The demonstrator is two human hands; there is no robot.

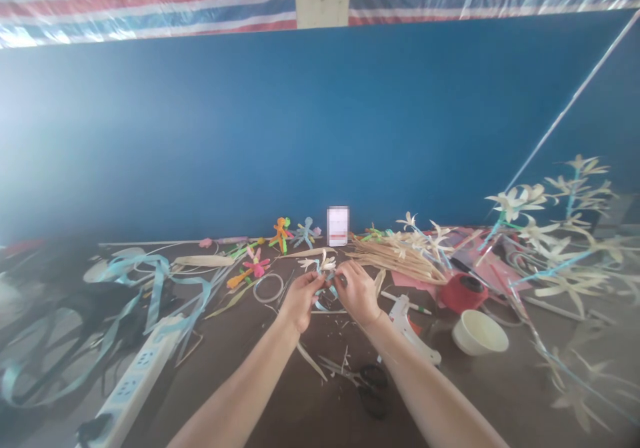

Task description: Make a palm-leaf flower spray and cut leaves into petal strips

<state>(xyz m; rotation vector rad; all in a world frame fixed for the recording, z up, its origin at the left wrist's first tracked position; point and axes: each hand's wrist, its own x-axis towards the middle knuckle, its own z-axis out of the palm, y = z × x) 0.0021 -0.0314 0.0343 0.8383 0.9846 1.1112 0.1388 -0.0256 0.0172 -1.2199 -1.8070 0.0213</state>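
Observation:
Over the middle of the table, my left hand (301, 299) pinches the stem of a small handmade white-petalled flower (325, 262). My right hand (357, 290) is closed close beside it, its fingers on a strip of light-blue ribbon (330, 277) at the stem. The fingertips hide where ribbon and stem meet. Black-handled scissors (357, 376) lie on the table below my hands, between my forearms. A white glue gun (413, 331) rests just right of my right forearm. To the left of my left hand lies a coil of wire (269, 289).
A power strip (133, 381) and loose blue ribbon (160, 275) occupy the left. Dried husk strips (395, 258), a red tape dispenser (463, 293), a white bowl (480, 333) and tall flower stems (570, 281) stand right. A phone (338, 226) leans against the blue wall (320, 128).

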